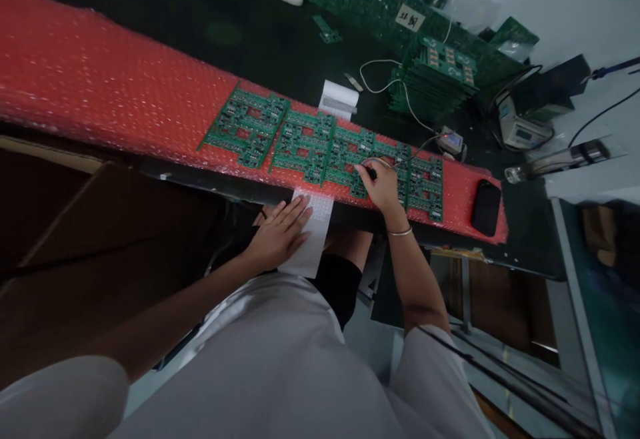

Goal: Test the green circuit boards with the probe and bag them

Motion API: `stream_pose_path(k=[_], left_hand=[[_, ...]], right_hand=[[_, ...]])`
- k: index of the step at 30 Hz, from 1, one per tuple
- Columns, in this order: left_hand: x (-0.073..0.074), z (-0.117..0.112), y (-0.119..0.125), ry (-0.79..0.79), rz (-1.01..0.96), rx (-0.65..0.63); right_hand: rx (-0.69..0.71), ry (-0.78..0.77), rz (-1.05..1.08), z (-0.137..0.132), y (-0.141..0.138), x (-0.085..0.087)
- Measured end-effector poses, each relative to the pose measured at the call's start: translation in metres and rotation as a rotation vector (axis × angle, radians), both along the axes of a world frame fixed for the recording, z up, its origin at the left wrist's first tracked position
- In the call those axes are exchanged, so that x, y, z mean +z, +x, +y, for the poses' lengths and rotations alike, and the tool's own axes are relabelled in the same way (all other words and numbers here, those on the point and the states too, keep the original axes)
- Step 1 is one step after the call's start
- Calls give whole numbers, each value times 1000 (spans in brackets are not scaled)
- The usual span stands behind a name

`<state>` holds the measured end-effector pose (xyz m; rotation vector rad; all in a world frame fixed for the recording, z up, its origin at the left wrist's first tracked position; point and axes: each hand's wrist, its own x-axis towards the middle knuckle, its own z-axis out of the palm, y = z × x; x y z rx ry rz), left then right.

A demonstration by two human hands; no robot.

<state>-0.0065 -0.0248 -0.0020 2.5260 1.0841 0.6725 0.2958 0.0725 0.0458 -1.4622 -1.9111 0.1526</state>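
Several green circuit boards (310, 145) lie in a row on a red bubble-wrap sheet (100, 85) along the bench edge. My right hand (383, 185) rests on the boards, fingers pinched together on something small I cannot make out; a bangle sits on its wrist. My left hand (280, 229) lies flat, fingers stretched, on a white strip of labels (315, 235) that hangs over the bench edge toward my lap.
A black phone (486, 207) lies on the red sheet at the right. Behind it are stacked green boards (435, 72), a white roll (339, 99), cables, a small meter (453, 140) and a grey device (520, 131). A brown cardboard box (75, 239) stands at the lower left.
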Motion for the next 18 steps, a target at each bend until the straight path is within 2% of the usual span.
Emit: stream_pose_path(k=[7,18], left_hand=[[6,28,-24,-40,-182,156],[3,35,-24,-44,-239,154]], right_hand=[[0,-16,18,0,0,0],[-16,22,13,1,0,-3]])
